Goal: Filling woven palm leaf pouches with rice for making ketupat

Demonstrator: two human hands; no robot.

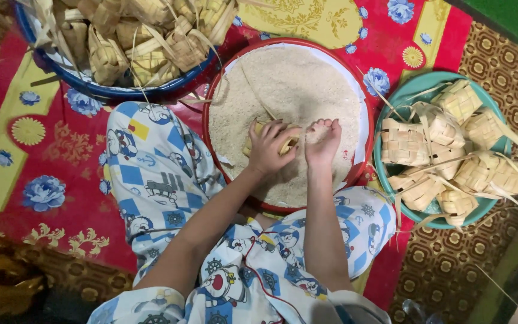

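Your left hand [266, 147] is curled over a small woven palm-leaf pouch [284, 144], fingers bent around its top so only a pale yellow, plaited corner shows beside your knuckles. The pouch sits low in the rice, near the middle of the red-rimmed basin [361, 90]. Your right hand [322, 141] is just beside it, cupped palm-up with the fingers drawn loosely together — a small heap of grains rests in the hollow.

The rice [289, 84] is off-white and granular, its surface rough and slightly mounded, filling the round basin almost to the edge. A thin leaf strip lies across it above your hands.

To your right, a teal bowl [487, 99] holds a pile of woven pouches [445, 150] — boxy, diamond-patterned, straw-coloured, with long loose leaf ends sticking out. To the upper left, a blue basin [109, 91] is heaped with more pouches [145, 36] of the same weave, darker and more tangled.

Your knees, in soft cotton trousers [151, 162] printed with blue and white cartoon patches, flank the red-rimmed basin. Beneath everything lies a red mat [61, 156] with blue flowers and gold scrollwork.
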